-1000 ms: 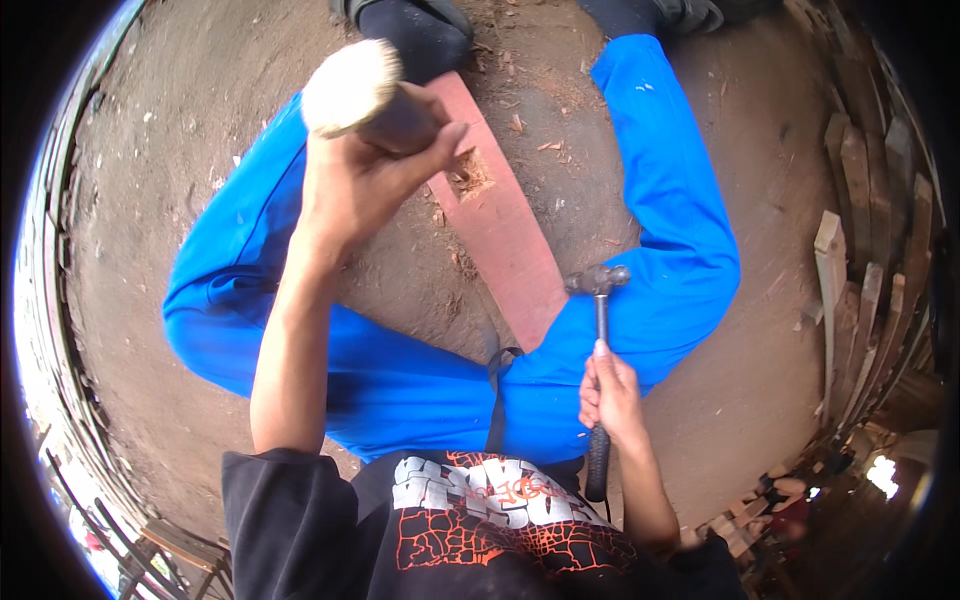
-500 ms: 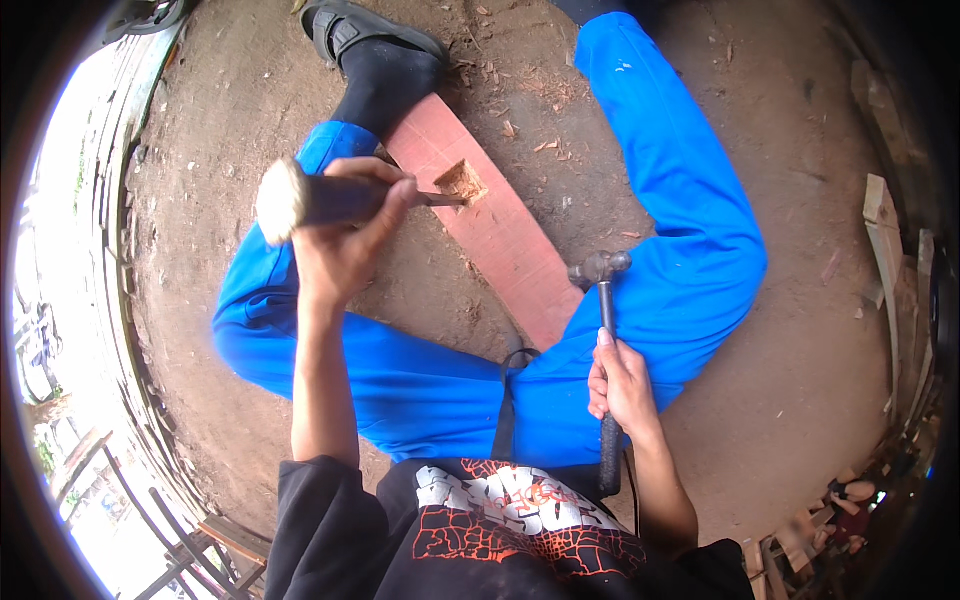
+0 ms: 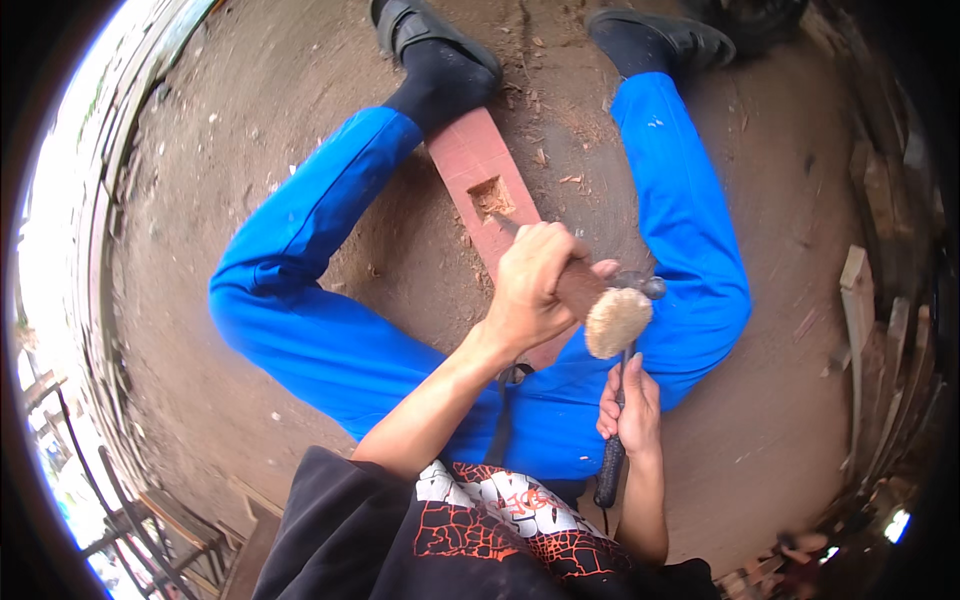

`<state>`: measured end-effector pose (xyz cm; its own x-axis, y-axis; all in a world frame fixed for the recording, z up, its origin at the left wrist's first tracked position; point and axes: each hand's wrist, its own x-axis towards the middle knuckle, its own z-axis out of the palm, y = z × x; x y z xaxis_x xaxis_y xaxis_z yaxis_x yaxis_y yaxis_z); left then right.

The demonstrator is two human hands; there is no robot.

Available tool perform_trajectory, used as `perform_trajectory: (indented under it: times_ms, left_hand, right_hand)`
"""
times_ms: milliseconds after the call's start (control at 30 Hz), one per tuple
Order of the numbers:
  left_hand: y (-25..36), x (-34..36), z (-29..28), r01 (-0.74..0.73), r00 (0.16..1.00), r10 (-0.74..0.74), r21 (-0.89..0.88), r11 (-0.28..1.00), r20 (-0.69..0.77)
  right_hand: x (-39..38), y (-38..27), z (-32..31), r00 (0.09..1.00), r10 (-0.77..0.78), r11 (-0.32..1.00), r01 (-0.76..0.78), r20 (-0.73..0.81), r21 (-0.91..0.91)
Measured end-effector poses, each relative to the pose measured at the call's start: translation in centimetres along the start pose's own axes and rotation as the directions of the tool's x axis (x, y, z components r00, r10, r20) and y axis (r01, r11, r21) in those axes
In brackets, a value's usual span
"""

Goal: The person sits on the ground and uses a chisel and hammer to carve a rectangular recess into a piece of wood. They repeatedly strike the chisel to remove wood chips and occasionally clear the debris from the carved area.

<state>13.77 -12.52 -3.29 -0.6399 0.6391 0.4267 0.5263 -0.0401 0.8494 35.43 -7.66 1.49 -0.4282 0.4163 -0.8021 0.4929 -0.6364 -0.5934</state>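
Observation:
A reddish wooden plank lies on the ground between my legs, with a rectangular mortise cut into its face and loose chips inside. My left hand is wrapped round the handle of a chisel. The handle's pale, frayed butt faces up toward me, and the blade tip is at the near edge of the mortise. Lower and to the right, my right hand grips the dark handle of a hammer. The metal hammer head is partly hidden behind the chisel's butt, above my right thigh.
My left foot rests at the plank's far end; my right foot is off to its right. Wood shavings are scattered on the dirt floor. Boards lean along the right edge, and wooden frames stand at the lower left.
My left hand has swung right and toward me, turning the chisel so its butt now points near right. The blade stays at the mortise. The right hand still holds the hammer; the view has shifted.

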Motion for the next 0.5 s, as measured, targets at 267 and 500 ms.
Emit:
perform_trajectory:
  times_ms: [267,500]
  left_hand:
    - [0.6,3.4,-0.7,0.071,0.997,-0.076,-0.240,0.968,-0.010]
    - [-8.5,8.7,-8.1,-0.075,0.650,-0.268,0.411,0.909,0.711]
  right_hand:
    - [2.0,-1.9,2.8,0.936,-0.307,0.936,0.265,-0.170,-0.234]
    - [3.4,3.6,5.7,0.964,-0.237,0.945,0.199,-0.124,-0.259]
